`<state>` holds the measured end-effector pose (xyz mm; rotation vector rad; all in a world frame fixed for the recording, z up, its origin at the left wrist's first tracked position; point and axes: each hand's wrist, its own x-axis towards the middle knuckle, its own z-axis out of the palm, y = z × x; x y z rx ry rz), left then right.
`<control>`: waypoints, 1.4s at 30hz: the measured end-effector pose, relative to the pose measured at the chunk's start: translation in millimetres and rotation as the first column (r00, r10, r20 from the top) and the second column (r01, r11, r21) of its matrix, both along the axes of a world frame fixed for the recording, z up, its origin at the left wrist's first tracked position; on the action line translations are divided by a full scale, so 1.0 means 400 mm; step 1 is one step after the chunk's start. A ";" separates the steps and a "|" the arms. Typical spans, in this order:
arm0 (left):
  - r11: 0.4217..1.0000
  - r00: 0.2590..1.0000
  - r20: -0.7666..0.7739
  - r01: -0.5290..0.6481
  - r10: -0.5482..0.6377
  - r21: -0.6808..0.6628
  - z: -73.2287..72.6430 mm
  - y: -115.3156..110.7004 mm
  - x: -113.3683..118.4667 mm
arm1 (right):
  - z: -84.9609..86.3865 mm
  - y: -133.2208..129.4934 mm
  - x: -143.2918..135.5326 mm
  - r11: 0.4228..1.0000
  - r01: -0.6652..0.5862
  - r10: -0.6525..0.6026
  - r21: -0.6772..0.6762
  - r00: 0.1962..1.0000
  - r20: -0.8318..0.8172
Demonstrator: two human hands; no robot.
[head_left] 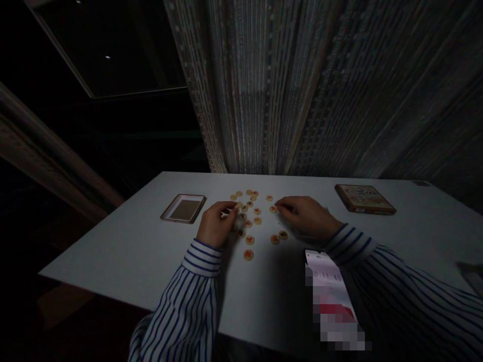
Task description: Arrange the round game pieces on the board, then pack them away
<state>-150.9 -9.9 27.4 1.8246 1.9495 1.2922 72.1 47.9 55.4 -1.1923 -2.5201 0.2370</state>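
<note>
At the bottom of the frame, right of centre, a phone [328, 281] is lying face up on the white table [113, 251], its screen glowing beside the right striped sleeve [396, 281]. Just above it, near the middle of the frame, both hands are resting on the tabletop among scattered round wooden game discs [248, 255], several of them bearing red marks. The left hand [216, 223] is curling its fingers inward and seems to be pinching one small pale disc [231, 213] between thumb and fingertips, though the dim light is making the grip hard to read. The right hand [304, 213] is lying knuckles up, its fingers pressed together and reaching left, the fingertips touching or nearly touching a disc [273, 209] at the edge of the cluster. The rest of the discs are lying flat between and just above the two hands. Farther up, at centre left, an open shallow box tray [183, 208] is sitting apart from the discs; at upper right a printed box lid [364, 198] is lying flat. Behind the table a patterned curtain [302, 85] is hanging.
</note>
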 end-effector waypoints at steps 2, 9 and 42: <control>1.000 1.000 0.001 -0.023 0.023 -0.004 -0.005 0.000 -0.026 | -0.001 0.001 -0.015 1.000 -0.016 0.016 0.000 1.000 0.020; 0.992 0.993 0.005 -0.121 0.121 -0.032 -0.041 0.002 -0.094 | -0.003 -0.002 -0.062 0.999 -0.045 0.046 -0.018 0.995 0.083; 0.965 0.996 -0.060 -0.079 0.066 -0.249 -0.144 0.013 -0.160 | -0.067 0.015 -0.230 0.974 -0.226 0.227 -0.030 0.958 0.176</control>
